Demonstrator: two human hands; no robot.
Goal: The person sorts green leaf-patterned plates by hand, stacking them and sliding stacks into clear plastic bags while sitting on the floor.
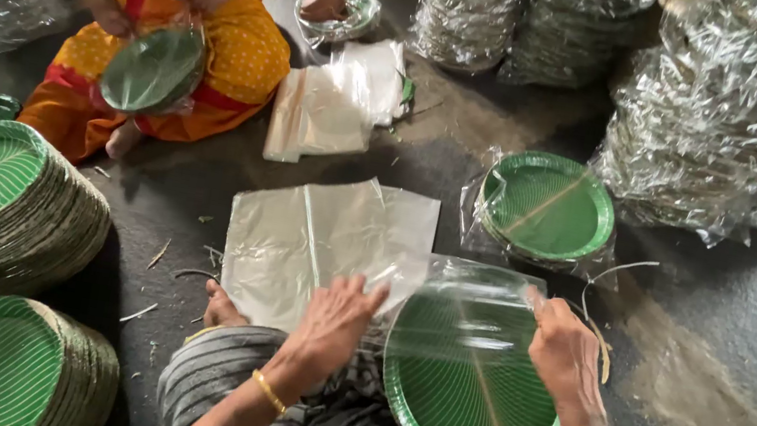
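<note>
I am pulling a clear bag (464,282) over the green plates (472,390); my left hand (336,323) and right hand (564,349) each pinch its edge. Next, I think, it needs an even pull down.

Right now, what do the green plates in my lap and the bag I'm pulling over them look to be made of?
The green plates look like pressed paper or card with a glossy printed leaf pattern: thin rims, pale stripes, a slight sheen. The bag looks like thin clear plastic film: it is see-through, creased and glinting where the left hand and right hand grip it. The flat sheets on the floor seem to be the same film.
</note>
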